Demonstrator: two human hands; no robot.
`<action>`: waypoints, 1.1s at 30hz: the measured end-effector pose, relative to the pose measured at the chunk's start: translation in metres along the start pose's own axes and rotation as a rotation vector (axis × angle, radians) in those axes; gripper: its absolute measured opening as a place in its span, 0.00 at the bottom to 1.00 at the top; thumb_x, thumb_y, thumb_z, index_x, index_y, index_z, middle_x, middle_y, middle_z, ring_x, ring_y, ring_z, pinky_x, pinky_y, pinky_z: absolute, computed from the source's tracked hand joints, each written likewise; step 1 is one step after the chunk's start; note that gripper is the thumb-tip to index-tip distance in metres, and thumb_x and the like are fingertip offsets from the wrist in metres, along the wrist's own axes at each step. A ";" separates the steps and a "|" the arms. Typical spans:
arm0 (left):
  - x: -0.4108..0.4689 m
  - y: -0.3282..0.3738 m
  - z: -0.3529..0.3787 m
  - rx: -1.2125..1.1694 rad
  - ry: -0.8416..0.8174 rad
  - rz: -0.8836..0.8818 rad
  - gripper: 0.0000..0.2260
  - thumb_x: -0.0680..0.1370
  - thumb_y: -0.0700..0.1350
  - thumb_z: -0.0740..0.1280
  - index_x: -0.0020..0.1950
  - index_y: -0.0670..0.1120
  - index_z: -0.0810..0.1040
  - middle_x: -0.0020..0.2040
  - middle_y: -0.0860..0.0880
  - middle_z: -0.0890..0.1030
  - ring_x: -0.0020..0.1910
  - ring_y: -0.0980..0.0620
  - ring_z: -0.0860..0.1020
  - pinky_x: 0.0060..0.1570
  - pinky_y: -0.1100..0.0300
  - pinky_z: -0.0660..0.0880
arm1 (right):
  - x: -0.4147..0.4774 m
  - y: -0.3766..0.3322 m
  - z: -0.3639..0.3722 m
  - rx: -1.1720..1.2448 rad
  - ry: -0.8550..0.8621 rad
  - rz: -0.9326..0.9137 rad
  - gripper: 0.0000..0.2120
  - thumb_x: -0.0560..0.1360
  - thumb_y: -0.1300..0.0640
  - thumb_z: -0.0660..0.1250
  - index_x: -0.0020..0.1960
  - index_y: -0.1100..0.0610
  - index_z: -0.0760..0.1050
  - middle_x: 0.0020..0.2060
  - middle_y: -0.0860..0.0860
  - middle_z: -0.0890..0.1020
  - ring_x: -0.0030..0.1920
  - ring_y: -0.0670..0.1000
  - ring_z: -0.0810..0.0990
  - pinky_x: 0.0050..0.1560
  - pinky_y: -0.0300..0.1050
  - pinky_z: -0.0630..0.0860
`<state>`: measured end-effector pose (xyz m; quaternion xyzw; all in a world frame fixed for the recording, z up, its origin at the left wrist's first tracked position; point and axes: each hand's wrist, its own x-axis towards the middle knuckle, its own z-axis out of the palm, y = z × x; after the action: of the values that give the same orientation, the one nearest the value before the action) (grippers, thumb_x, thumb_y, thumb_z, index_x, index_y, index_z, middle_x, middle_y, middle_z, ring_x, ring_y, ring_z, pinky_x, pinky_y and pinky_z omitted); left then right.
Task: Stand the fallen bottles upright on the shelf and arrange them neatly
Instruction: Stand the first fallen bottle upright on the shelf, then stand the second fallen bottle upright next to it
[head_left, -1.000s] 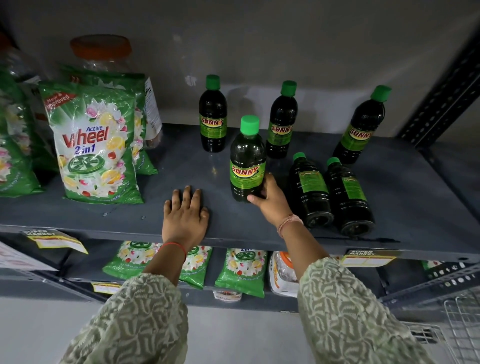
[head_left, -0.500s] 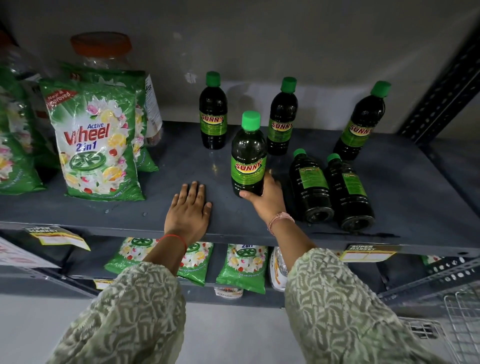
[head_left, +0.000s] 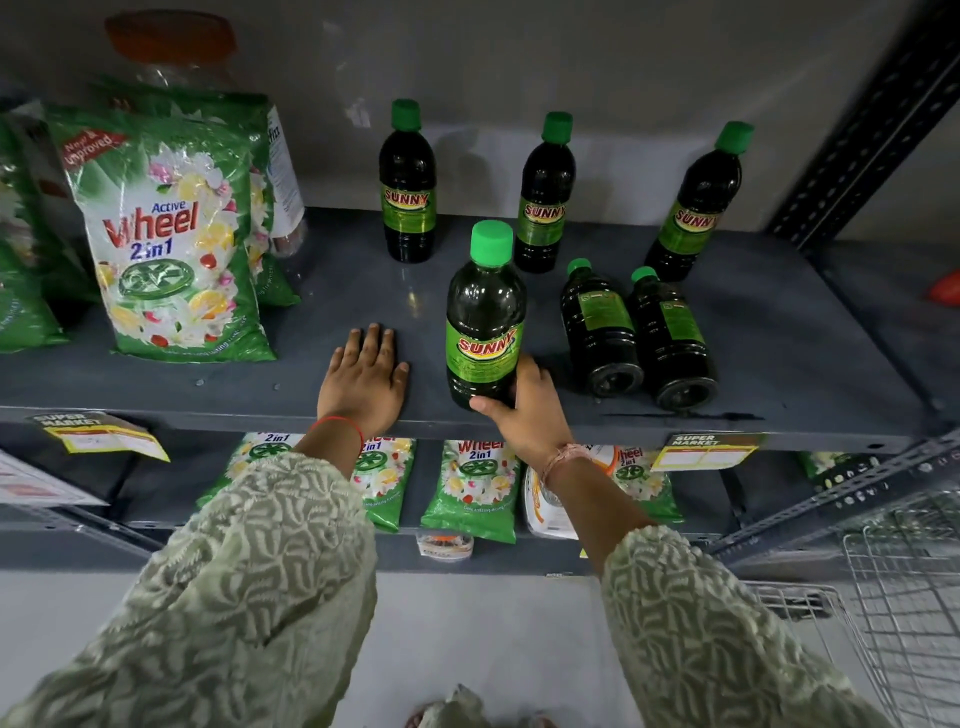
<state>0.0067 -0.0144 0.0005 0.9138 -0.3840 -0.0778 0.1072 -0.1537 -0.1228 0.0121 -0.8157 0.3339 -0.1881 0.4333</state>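
The right hand gripped an upright bottle near the shelf front edge. The left hand lay flat on the shelf, left of it. Two fallen bottles lay side by side right of the right hand. Three standing bottles stood behind. A detergent bag stood left of the left hand.

Right hand apparently around upright bottle.

We see soft, even indoor light falling from above, leaving the grey shelf dim and faint bottle shadows on the back wall. A small glare spot shines on the shelf at centre. Wide-angle distortion bends the uprights at right, and the orange-lidded jar at upper left blurs.
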 end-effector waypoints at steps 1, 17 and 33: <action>0.000 0.000 0.000 0.000 0.001 -0.001 0.25 0.81 0.51 0.47 0.76 0.44 0.49 0.78 0.46 0.49 0.77 0.46 0.46 0.75 0.52 0.45 | -0.002 -0.001 0.000 0.008 -0.003 0.010 0.30 0.68 0.58 0.72 0.66 0.61 0.65 0.58 0.62 0.73 0.62 0.59 0.67 0.59 0.44 0.64; 0.003 0.014 0.005 0.020 0.018 -0.069 0.26 0.81 0.51 0.48 0.76 0.42 0.49 0.78 0.44 0.49 0.77 0.43 0.47 0.75 0.48 0.47 | 0.058 -0.023 -0.095 -0.846 0.146 0.246 0.43 0.68 0.32 0.62 0.65 0.67 0.62 0.62 0.63 0.72 0.63 0.63 0.69 0.61 0.51 0.67; 0.003 0.015 0.006 0.048 0.050 -0.066 0.25 0.81 0.50 0.49 0.76 0.42 0.51 0.78 0.44 0.52 0.77 0.42 0.49 0.74 0.48 0.50 | 0.047 0.016 -0.029 -0.236 0.813 -0.032 0.45 0.63 0.43 0.74 0.65 0.72 0.63 0.56 0.70 0.72 0.54 0.70 0.71 0.62 0.57 0.62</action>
<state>-0.0034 -0.0277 -0.0013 0.9299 -0.3526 -0.0493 0.0924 -0.1438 -0.1789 0.0153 -0.7242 0.4843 -0.4616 0.1673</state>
